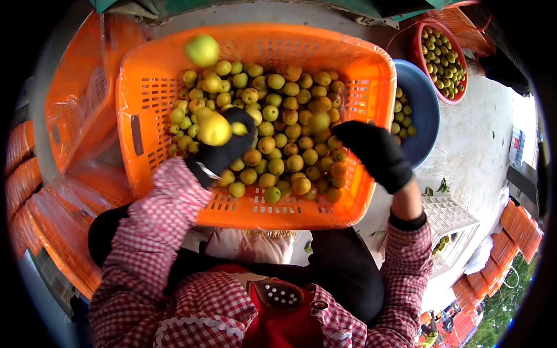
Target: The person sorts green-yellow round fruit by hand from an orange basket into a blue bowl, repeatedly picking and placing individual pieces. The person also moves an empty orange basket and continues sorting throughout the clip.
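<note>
A large orange plastic basket (256,219), covered in clear film, lies before me with many small round green-yellow fruits (276,166) in it. My left hand (228,139), in a black glove, is over the left part of the heap and holds several yellow-green fruits (215,129). Close to the basket's right side is my right hand (374,152), also gloved in black, palm down; its fingertips are near a blurred fruit (319,122), and whether it grips anything is hidden. Another blurred green fruit (203,50) appears above the basket's upper left part.
Right of the basket stand a blue basin (424,113) and a red basin (461,93), both with fruits. A white plastic crate (448,217) sits lower right, near loose leaves. Film-wrapped orange baskets (74,100) crowd the left side. More orange baskets (520,226) are stacked far right.
</note>
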The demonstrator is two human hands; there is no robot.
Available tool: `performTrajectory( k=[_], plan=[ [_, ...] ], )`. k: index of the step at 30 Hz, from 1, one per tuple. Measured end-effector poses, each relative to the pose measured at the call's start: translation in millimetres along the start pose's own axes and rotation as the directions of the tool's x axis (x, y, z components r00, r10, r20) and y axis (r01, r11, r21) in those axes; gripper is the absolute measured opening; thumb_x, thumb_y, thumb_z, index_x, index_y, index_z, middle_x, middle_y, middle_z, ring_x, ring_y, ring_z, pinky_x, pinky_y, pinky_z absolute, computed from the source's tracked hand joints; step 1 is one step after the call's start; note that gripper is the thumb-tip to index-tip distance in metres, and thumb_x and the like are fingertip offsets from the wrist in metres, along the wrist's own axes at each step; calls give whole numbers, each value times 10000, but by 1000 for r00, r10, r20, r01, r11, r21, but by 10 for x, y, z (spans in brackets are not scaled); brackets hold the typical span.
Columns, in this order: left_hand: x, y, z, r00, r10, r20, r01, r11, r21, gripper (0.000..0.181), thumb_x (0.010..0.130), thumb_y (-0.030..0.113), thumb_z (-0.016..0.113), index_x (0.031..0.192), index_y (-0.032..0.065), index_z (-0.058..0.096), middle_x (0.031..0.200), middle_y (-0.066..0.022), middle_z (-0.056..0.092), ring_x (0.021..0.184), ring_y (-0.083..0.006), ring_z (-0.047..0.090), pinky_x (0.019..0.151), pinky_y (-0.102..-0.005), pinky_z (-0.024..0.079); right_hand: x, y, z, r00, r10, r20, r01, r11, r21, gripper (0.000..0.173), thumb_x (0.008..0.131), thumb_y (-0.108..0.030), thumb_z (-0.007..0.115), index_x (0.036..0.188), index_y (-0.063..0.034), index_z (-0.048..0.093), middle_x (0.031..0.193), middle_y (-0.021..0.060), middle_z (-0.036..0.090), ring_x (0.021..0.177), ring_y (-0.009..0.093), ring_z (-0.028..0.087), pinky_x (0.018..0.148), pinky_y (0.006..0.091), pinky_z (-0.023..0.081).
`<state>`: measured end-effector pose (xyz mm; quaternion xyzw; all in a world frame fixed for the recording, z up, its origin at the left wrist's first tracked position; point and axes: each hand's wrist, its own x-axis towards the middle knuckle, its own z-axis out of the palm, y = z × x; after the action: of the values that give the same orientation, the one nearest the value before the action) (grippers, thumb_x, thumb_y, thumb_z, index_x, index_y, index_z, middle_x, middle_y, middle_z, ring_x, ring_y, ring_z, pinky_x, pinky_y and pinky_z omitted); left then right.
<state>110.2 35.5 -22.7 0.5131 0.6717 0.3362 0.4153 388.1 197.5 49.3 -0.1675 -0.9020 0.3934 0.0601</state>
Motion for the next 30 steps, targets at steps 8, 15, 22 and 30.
performTrajectory(
  k=[8,15,22,30],
  plan=[
    [-635,74,-931,898,-359,255,246,889,386,186,787,189,593,797,69,735,761,-115,689,718,-260,659,685,-349,511,676,-496,1655,912,126,391,-87,989,-115,351,812,-96,557,1162,-128,555,1178,140,530,926,326,630,738,424,518],
    [-607,-32,-680,953,-282,109,198,855,480,124,777,74,579,845,79,682,821,-115,661,782,-305,633,710,-390,504,581,-343,1503,839,221,496,-203,975,-91,304,833,-190,567,1128,-116,580,1016,147,624,907,331,639,744,429,518],
    [-675,-281,-559,929,-367,46,226,663,714,443,782,189,686,1188,127,520,1010,-136,577,854,-346,604,722,-432,498,251,-258,1216,692,330,642,-471,880,56,316,919,-341,496,1029,-81,638,979,157,662,854,338,639,696,398,520],
    [-708,-682,-881,855,-510,91,344,691,636,595,678,180,757,1224,154,522,1086,-170,574,948,-357,603,810,-442,496,98,-122,911,641,359,678,-756,143,639,675,955,-615,231,1038,-79,632,785,31,599,585,95,539,465,232,437]
  ],
)
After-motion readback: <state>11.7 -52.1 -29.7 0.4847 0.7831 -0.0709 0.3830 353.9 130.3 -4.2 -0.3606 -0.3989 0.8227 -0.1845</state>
